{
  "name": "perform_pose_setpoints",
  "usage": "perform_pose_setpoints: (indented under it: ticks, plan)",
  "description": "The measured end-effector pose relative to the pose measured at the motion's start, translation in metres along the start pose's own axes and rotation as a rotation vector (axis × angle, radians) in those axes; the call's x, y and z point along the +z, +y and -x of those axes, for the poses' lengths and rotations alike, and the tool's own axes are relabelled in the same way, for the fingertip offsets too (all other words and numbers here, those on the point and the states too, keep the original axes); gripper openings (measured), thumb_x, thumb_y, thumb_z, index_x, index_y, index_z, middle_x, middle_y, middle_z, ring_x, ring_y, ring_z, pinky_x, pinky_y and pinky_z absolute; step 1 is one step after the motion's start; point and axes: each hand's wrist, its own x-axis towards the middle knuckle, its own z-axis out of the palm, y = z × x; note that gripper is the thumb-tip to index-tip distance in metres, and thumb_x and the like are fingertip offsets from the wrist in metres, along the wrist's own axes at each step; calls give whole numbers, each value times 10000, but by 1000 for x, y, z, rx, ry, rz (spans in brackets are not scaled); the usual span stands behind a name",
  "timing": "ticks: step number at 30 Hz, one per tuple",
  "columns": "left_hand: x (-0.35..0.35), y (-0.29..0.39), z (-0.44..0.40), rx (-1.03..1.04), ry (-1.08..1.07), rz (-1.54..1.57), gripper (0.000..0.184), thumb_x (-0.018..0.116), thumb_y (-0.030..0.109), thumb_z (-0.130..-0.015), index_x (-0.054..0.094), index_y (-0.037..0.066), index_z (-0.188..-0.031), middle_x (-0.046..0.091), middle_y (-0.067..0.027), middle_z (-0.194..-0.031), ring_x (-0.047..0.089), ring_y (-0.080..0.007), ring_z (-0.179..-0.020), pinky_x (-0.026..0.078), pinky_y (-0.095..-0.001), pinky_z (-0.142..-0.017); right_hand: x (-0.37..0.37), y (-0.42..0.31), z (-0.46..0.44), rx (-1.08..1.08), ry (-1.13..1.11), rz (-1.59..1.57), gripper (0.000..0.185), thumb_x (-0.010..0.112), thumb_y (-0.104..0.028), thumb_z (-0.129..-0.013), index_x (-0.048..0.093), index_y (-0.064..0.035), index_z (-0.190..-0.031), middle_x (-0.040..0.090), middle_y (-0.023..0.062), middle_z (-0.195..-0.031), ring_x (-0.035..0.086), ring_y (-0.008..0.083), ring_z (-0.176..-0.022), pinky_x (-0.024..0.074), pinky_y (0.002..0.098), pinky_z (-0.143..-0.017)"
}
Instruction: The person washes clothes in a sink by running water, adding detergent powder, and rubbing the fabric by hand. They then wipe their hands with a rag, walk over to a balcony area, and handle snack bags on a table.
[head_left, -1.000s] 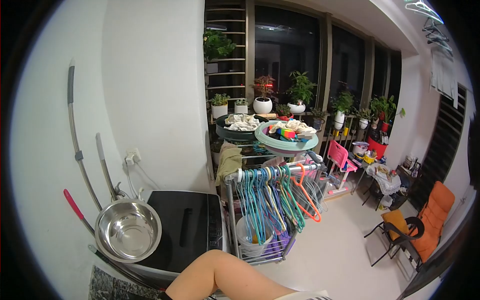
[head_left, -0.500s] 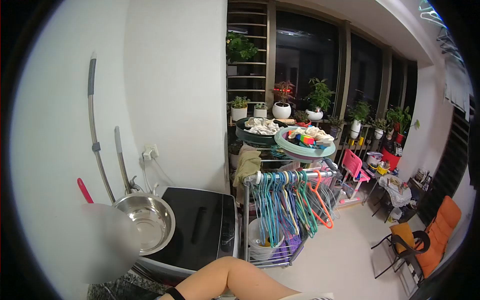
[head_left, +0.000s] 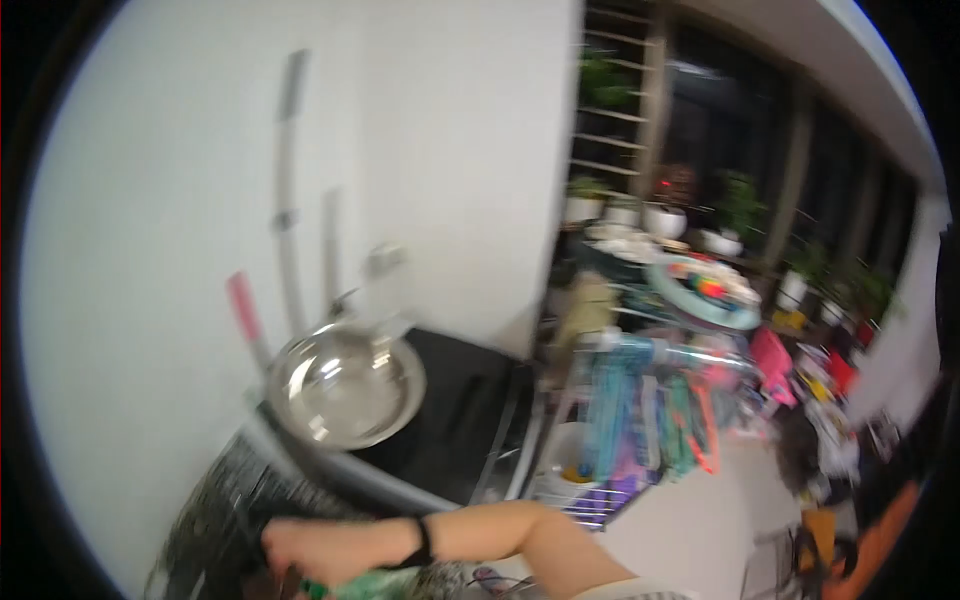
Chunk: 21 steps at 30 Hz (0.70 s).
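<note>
Here's the right hand (head_left: 335, 552), grip too blurred to tell, and one careless sweep could knock the pale-green, plastic-looking item (head_left: 382, 584) away!

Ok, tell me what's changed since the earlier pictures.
The view has swung left, so the scene sits farther right, blurred. The right hand has come into view at lower left, by a green item; whether it grips anything is unclear. The steel bowl and hangers look unmoved.
</note>
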Motion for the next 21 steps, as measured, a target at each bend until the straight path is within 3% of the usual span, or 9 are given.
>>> perform_pose_setpoints:
  ticks: [1, 2, 3, 7, 9, 14, 15, 19, 21]
  plan:
    - [-1, -1, 1, 58, 21, 30, 212, 547, 143, -886, 592, 1, -1036, 635, -154, -970, 585, -282, -858, 454, -344, -722, 3, 21, 14, 30, 140, -68, 191, 583, -31, -620, 554, -2, -806, 503, 151, -831, 482, 325, -856, 415, 392, -752]
    - [8, -34, -3, -201, 22, 445, 366, 674, 120, -706, 606, -12, -1040, 641, -72, -909, 575, -148, -882, 440, -308, -808, -8, 27, 32, 106, 187, 31, 236, 602, -25, -643, 557, -28, -874, 545, 113, -898, 518, 254, -919, 427, 356, -804]
    - [6, -1, -7, -195, 196, 407, 60, 574, -27, -752, 613, -2, -790, 554, 36, -719, 492, -60, -667, 406, -236, -586, -7, 49, 56, 379, 190, -228, 238, 538, 8, -689, 548, -25, -925, 553, 87, -927, 527, 202, -910, 434, 318, -810]
    - [-14, -6, 2, -220, 344, 675, 91, 609, 44, -803, 595, 6, -885, 550, 42, -740, 473, -50, -701, 399, -227, -616, -26, 60, 138, 844, 514, -448, 221, 419, 12, -759, 528, -68, -934, 510, 9, -823, 472, 92, -725, 382, 221, -645]
    - [-20, -3, -5, -186, 446, 777, 63, 594, 56, -833, 587, 20, -884, 541, 43, -752, 468, -40, -702, 388, -224, -599, -9, 85, 183, 882, 650, -570, 180, 472, -64, -778, 506, -85, -954, 506, 1, -824, 481, 102, -722, 393, 231, -649]
    - [-18, 27, -25, -189, 600, 1140, 159, 571, 137, -877, 552, 30, -993, 581, -1, -863, 533, -76, -729, 437, -244, -622, 63, 94, 193, 971, 401, -716, 653, 670, -184, -747, 362, -91, -1316, 490, 28, -980, 490, 136, -843, 407, 246, -721]
    - [-17, 38, -28, -170, 588, 1293, 198, 570, 170, -889, 537, 36, -1030, 591, -17, -901, 556, -92, -753, 456, -254, -644, 74, 101, 185, 897, 356, -826, 755, 709, -322, -743, 325, -88, -1349, 493, 28, -1082, 489, 148, -922, 395, 263, -760]
    - [18, 7, -44, -145, 762, 1483, 329, 546, 309, -902, 507, 49, -1101, 591, -52, -1015, 568, -138, -909, 468, -296, -795, 98, 131, 161, 717, 444, -1063, 839, 717, -473, -705, 333, -85, -1342, 440, 48, -1307, 430, 193, -1181, 346, 369, -978]
    - [17, 11, -46, -161, 813, 1591, 344, 539, 318, -904, 496, 48, -1114, 585, -50, -1034, 568, -147, -919, 468, -305, -804, 90, 132, 151, 761, 456, -1063, 833, 717, -466, -706, 338, -77, -1338, 438, 50, -1313, 417, 198, -1202, 324, 381, -1006]
